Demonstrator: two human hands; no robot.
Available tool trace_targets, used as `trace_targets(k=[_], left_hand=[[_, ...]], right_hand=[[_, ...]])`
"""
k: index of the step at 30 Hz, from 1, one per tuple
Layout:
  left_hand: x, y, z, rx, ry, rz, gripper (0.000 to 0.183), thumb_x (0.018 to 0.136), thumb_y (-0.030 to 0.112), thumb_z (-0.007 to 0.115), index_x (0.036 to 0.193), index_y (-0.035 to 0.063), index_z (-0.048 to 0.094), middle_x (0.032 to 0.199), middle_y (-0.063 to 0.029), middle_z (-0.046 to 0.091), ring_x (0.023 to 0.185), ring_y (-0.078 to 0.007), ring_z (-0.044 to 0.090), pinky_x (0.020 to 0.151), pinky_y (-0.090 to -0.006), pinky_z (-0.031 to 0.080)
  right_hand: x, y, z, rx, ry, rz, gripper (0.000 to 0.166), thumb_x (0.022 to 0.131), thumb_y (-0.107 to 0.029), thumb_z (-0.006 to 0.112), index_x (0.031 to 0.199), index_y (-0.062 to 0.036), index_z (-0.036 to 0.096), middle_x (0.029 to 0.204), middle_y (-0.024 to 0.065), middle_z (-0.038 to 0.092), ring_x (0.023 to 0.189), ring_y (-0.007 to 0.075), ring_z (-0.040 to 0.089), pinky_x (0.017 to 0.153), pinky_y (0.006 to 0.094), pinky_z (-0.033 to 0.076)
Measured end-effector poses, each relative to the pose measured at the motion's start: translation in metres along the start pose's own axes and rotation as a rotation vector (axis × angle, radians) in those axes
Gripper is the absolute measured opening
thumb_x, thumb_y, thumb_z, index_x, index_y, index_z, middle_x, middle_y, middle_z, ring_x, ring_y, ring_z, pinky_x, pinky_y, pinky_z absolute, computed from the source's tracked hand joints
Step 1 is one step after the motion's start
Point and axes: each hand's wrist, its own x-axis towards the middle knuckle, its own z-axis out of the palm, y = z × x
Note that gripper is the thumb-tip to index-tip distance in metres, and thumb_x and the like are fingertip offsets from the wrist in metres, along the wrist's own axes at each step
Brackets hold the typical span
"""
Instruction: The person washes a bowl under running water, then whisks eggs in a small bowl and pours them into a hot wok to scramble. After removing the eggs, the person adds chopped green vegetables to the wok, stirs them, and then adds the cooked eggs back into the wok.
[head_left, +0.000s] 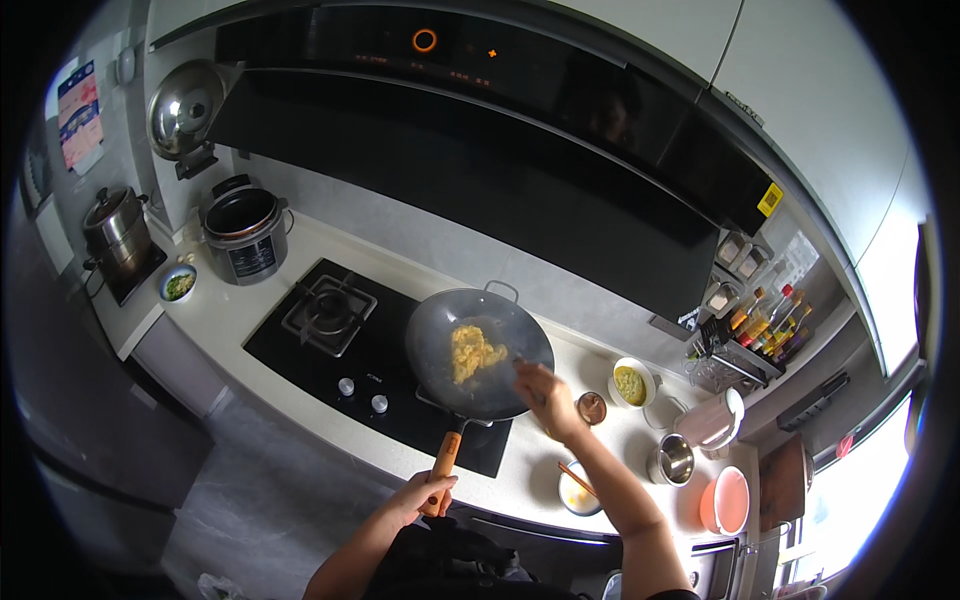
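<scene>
A dark wok (442, 382) sits over the right burner of a black gas hob. Scrambled egg (474, 354) lies in a clump in the middle of the wok. My left hand (426, 495) grips the end of the wok's wooden handle (448, 454). Above the wok's right rim is my right hand (547, 394), palm down with the fingers curled together. Whether something small is between those fingers cannot be told. Just right of that hand stands a small round jar (592, 409) with brown tones.
A bowl with egg traces and chopsticks (577, 480), a bowl of green-yellow food (630, 385), a steel bowl (673, 460) and a pink basin (725, 501) stand to the right. Leftward are the bare burner (330, 311), an electric cooker (244, 232) and a bowl of chopped greens (178, 285). A range hood (465, 165) overhangs.
</scene>
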Motion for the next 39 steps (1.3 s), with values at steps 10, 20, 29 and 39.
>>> trace_targets(k=[10,20,29,39], left_hand=[[-0.001,-0.010,-0.007,-0.125,-0.062,0.069,0.043,0.094,0.043,0.046,0.096,0.0006,0.053,0.065,-0.0102,0.057,0.056,-0.0186,0.057,0.054,-0.0312,0.048],[0.009,-0.045,-0.022,-0.003,0.154,-0.030,0.067,0.092,0.059,0.037,0.096,-0.0043,0.060,0.067,-0.0104,0.062,0.060,-0.0216,0.061,0.055,-0.0268,0.046],[0.070,0.029,-0.130,1.691,1.005,0.598,0.052,0.077,0.011,0.070,0.124,0.0040,0.051,0.129,-0.0165,0.049,0.110,-0.0339,0.050,0.091,-0.0406,0.045],[0.138,0.043,-0.175,1.939,0.868,0.270,0.036,0.069,0.027,0.078,0.092,0.0052,0.062,0.100,-0.0146,0.056,0.086,-0.0292,0.064,0.070,-0.0371,0.055]], right_hand=[[-0.113,-0.039,0.037,0.145,-0.001,0.261,0.063,0.067,0.015,0.047,0.127,-0.0058,0.048,0.138,0.0172,0.041,0.111,0.0330,0.056,0.087,0.0375,0.049],[-0.199,0.172,0.005,-0.206,0.268,1.118,0.039,0.069,-0.035,0.077,0.082,-0.0011,0.062,0.073,0.0148,0.066,0.068,0.0269,0.065,0.065,0.0378,0.052],[-0.183,0.207,-0.027,0.036,0.346,1.095,0.024,0.082,-0.016,0.070,0.072,0.0039,0.062,0.056,0.0087,0.063,0.046,0.0196,0.065,0.043,0.0286,0.052],[-0.207,0.259,-0.053,-0.593,0.563,0.864,0.041,0.071,-0.009,0.074,0.108,-0.0036,0.057,0.092,0.0141,0.063,0.083,0.0215,0.062,0.077,0.0356,0.050]])
